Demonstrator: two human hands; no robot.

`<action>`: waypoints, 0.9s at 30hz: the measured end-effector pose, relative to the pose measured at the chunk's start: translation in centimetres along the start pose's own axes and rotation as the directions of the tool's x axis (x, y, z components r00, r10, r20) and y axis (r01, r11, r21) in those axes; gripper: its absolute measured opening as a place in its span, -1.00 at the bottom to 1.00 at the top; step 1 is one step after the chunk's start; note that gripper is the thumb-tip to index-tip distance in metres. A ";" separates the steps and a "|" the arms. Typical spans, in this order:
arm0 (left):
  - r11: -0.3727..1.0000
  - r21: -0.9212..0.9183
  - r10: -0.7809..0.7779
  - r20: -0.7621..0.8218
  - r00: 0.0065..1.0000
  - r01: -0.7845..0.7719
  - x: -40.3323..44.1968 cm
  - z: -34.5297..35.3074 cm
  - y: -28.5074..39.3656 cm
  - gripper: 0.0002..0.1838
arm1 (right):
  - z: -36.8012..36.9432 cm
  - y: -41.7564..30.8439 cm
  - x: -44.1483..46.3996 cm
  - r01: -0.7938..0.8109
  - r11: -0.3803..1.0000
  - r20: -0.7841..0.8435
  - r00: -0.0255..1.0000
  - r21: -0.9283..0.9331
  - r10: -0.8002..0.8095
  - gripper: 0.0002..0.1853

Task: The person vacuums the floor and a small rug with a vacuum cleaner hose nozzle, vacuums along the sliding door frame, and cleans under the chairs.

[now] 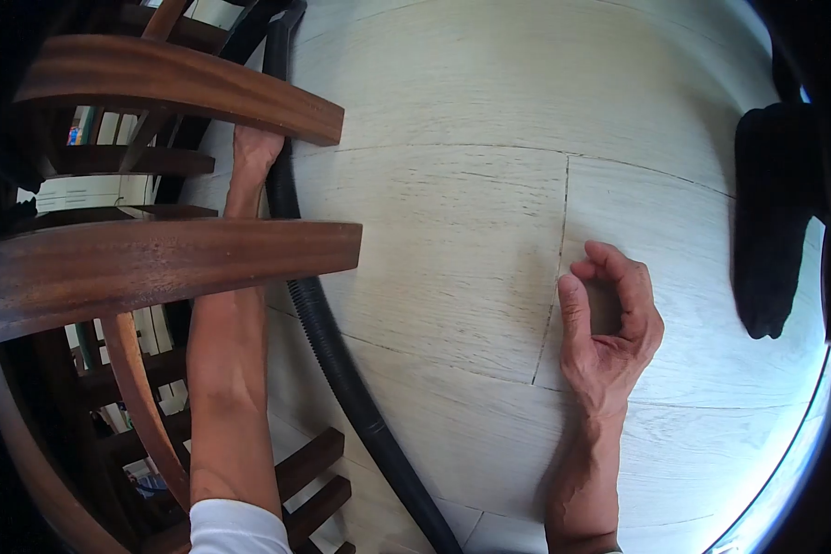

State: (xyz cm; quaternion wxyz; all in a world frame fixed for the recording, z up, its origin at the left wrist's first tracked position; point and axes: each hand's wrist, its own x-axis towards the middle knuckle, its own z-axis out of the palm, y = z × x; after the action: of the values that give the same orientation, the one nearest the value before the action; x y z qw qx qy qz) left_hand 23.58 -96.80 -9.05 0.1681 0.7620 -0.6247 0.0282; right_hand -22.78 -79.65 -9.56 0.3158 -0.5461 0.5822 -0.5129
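My left hand (258, 146) reaches forward beneath the dark wooden chair parts at the left, beside a black ribbed hose (328, 346). Its fingers are hidden behind the upper wooden piece (185, 83), so what it holds, if anything, does not show. A second wooden piece (175, 263) crosses over my left forearm. My right hand (617, 309) hovers over the pale floor at the right, its fingers curved into a loose C with the thumb and fingertips apart and nothing between them.
Pale wood-look floor (452, 212) with plank seams spans the middle. A black cloth-like object (774, 217) is at the right edge. More dark wooden bars (314, 462) stand at the lower left, near the hose.
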 end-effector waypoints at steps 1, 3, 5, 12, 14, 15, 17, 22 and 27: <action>0.999 -0.024 0.024 0.011 1.000 -0.024 0.5 0.2 -0.6 -0.38 | 0.0 0.1 0.0 -0.006 1.000 0.002 1.000 0.016 0.006 -0.67; 0.995 -0.086 0.058 0.015 0.998 -0.057 1.6 0.8 -2.0 -0.37 | -0.2 0.0 0.0 -0.013 0.999 -0.004 1.000 0.032 0.013 -0.68; 0.982 -0.168 0.088 0.012 0.996 -0.085 2.8 1.5 -3.9 -0.35 | -0.4 -0.1 0.2 -0.030 0.999 0.009 1.000 0.029 0.030 -0.70; 0.779 -0.616 -0.044 0.135 0.990 0.119 3.4 0.5 -1.7 -0.18 | -0.4 -0.4 0.2 -0.047 0.999 -0.002 0.999 0.026 0.047 -0.71; 0.959 -0.284 0.027 0.104 0.994 0.004 2.7 -0.1 1.8 -0.18 | -0.3 -0.3 0.1 -0.042 0.999 0.008 0.999 -0.003 0.042 -0.71; 0.924 -0.383 0.025 0.102 0.994 0.016 2.6 0.0 3.0 -0.23 | -0.2 -0.3 0.1 -0.043 0.999 0.007 0.999 -0.005 0.043 -0.71; 0.879 -0.476 0.023 0.105 0.994 0.030 2.9 0.4 4.3 -0.29 | 0.1 -0.5 0.1 -0.024 0.999 -0.003 1.000 -0.045 0.024 -0.72; 0.975 -0.218 -0.004 0.128 0.992 0.032 6.9 1.8 5.3 -0.20 | 0.6 -0.9 0.0 0.009 0.991 0.010 1.000 -0.131 -0.007 -0.69; 0.994 -0.105 -0.025 0.085 0.996 0.034 10.5 3.3 4.3 -0.17 | 0.7 -0.7 0.0 0.030 0.981 0.040 0.999 -0.194 -0.023 -0.67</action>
State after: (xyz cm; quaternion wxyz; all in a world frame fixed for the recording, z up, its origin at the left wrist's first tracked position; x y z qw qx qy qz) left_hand 21.25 -108.38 -8.53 0.1826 0.7617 -0.6204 -0.0396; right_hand -21.88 -79.72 -9.07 0.2651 -0.5915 0.6162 -0.4474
